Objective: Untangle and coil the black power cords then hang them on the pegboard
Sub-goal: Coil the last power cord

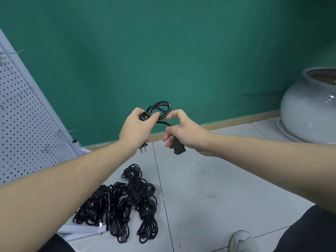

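Glossy black coiled power cord [161,109] gripped mid-air by left hand [135,127]; its socket end pinched by right hand [183,130]. Tail should be wrapped tight, loops kept even, before white perforated pegboard [27,113].

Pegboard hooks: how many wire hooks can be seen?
4 visible: one hook near the pegboard top, two at mid-height, one lower. Others may be unseen.

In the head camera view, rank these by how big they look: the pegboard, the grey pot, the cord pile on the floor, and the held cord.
1. pegboard and grey pot: both cropped, unsure which is bigger
2. cord pile
3. held cord
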A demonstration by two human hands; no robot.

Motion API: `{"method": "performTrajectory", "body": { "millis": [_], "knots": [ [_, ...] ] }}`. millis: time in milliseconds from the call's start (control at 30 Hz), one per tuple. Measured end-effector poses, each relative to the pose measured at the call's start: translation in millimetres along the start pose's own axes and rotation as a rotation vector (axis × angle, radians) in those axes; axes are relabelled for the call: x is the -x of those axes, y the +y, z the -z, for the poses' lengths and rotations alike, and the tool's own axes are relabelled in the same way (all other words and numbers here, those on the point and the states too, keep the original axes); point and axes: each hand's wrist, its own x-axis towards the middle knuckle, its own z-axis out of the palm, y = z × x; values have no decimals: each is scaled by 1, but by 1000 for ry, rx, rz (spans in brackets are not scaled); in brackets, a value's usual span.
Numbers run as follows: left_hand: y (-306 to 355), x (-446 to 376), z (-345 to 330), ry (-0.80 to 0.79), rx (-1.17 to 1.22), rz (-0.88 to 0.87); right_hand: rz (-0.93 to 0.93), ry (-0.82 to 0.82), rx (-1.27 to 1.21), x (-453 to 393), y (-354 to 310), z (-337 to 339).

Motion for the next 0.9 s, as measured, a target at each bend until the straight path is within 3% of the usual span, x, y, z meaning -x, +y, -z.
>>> {"method": "performTrajectory", "body": {
  "millis": [133,233,333,400,533,667,800,900],
  "knots": [
    [-10,-1,7,-46,-14,0,73,-167,-87,6,-17,0],
    [-13,-2,14,-76,-9,-22,232,-264,191,8,-19,7],
    [-15,-2,18,-65,-61,-67,421,-136,462,6,-17,11],
    [-18,-1,20,-53,-93,-88,466,4,482,0,-19,11],
    [-22,2,22,5,-69,-131,341,35,232,-4,-23,11],
    [-19,9,27,31,-20,-164,273,-56,186,-5,-26,4],
    [-12,13,25,35,70,-229,-47,-115,-66,-13,-32,3],
    [-11,18,26,25,75,-321,-239,-174,-118,-15,-38,7]
  ]
}}
